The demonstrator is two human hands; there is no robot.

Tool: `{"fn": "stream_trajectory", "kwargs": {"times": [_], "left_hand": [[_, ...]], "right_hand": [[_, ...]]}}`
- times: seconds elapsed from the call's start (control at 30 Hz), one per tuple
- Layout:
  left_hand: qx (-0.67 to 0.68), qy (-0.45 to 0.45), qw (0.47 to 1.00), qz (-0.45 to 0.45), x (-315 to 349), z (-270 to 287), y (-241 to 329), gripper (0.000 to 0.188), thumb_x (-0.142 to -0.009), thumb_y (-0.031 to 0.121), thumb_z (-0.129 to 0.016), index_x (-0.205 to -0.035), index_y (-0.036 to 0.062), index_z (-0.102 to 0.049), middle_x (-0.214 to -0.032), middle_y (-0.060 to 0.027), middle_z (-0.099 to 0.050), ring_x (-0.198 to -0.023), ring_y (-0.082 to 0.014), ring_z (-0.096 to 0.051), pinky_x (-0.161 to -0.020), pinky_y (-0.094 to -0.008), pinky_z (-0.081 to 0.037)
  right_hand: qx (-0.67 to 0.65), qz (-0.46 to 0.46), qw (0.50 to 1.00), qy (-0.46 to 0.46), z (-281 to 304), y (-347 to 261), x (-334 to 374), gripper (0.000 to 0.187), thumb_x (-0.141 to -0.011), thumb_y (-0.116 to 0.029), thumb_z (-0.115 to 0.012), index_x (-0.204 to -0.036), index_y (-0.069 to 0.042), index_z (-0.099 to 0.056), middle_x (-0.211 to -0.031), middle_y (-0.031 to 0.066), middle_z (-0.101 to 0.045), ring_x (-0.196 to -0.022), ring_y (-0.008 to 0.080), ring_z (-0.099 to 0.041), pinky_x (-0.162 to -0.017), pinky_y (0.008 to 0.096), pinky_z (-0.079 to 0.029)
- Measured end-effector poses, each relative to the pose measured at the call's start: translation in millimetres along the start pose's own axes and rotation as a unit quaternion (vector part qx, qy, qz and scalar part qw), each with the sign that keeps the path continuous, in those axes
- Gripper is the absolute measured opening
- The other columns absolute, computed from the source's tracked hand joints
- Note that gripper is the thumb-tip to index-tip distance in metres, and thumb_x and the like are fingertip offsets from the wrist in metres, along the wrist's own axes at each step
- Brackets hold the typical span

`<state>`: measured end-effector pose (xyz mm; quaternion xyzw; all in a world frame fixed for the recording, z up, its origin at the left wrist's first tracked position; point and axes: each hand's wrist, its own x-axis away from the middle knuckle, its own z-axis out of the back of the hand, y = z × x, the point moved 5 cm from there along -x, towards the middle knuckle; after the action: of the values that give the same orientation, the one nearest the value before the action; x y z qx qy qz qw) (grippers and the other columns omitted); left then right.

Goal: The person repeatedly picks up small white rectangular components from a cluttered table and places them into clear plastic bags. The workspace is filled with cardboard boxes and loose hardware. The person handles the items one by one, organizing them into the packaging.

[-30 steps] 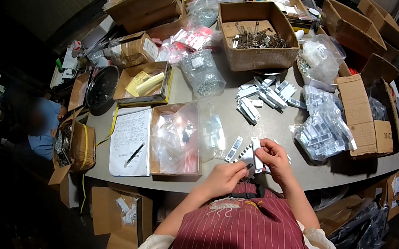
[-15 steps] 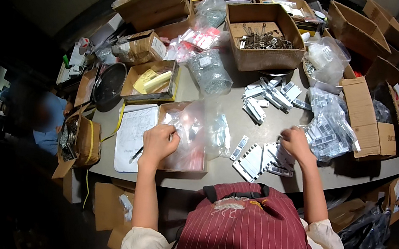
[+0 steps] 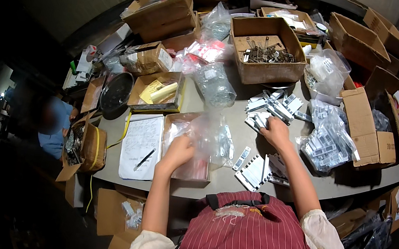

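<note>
nearest the striped maroon apron [image 3: 251,223], a cluster of pale strips [image 3: 254,173] lies on the grey table [image 3: 221,181]. left of it, the left hand [image 3: 181,149] is over an open cardboard tray [image 3: 198,179] of clear plastic bags [image 3: 203,141], fingers curled; whether they grip anything i cannot tell. farther out, the right hand [image 3: 278,133] is at a second pile of strips [image 3: 274,104], fingers bent, its grip also unclear. beyond stands a cardboard box [image 3: 271,76] of metal pieces [image 3: 266,55].

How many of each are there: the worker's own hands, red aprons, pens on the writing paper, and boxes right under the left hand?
Hands (left hand, right hand): 2
Red apron: 1
Pen: 1
Box: 1
Total: 5
</note>
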<state>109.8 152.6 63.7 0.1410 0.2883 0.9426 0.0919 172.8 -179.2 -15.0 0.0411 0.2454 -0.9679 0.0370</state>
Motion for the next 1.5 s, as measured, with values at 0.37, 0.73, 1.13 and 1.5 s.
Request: {"fn": "stream_trajectory", "kwargs": {"times": [0.37,0.73,1.13,1.5], "left_hand": [[0.202,0.324,0.908,-0.173,49,-16,107,0.014,-0.091,-0.001,-0.057,-0.101,-0.0003,-0.067,-0.095,-0.0148,-0.069,-0.084,-0.0237,-0.068,-0.074,-0.0328,-0.054],[0.438,0.001,0.899,0.036,-22,-110,110,0.028,-0.102,0.028,-0.055,-0.105,0.0012,-0.065,-0.091,-0.0067,-0.071,-0.075,-0.0085,-0.064,-0.059,-0.0222,-0.052],[0.664,0.013,0.747,0.035,-14,-117,84,0.024,-0.097,0.019,-0.051,-0.096,-0.0019,-0.064,-0.083,-0.0121,-0.064,-0.068,-0.0163,-0.062,-0.061,-0.0289,-0.054],[0.291,-0.044,0.949,-0.11,22,-126,122,0.027,-0.098,0.029,-0.059,-0.088,0.0044,-0.064,-0.064,-0.003,-0.058,-0.056,-0.0117,-0.055,-0.055,-0.0301,-0.041]], "right_hand": [[-0.464,-0.145,0.874,0.006,-16,55,59,0.022,-0.082,-0.011,-0.071,-0.096,-0.002,-0.057,-0.079,0.0077,-0.065,-0.064,0.0137,-0.064,-0.055,0.0298,-0.052],[-0.617,-0.06,0.776,-0.116,24,-28,103,0.036,-0.097,-0.024,-0.065,-0.123,0.0,-0.058,-0.096,0.0079,-0.071,-0.088,0.0154,-0.068,-0.081,0.0295,-0.054],[-0.58,-0.114,0.792,-0.152,34,-40,121,0.029,-0.091,-0.026,-0.072,-0.104,-0.001,-0.072,-0.091,0.0035,-0.068,-0.08,0.0137,-0.06,-0.078,0.0266,-0.045],[-0.654,-0.162,0.722,-0.155,24,-34,124,0.036,-0.092,-0.023,-0.07,-0.12,-0.001,-0.061,-0.088,-0.0026,-0.061,-0.074,0.0046,-0.055,-0.063,0.0208,-0.044]]}}
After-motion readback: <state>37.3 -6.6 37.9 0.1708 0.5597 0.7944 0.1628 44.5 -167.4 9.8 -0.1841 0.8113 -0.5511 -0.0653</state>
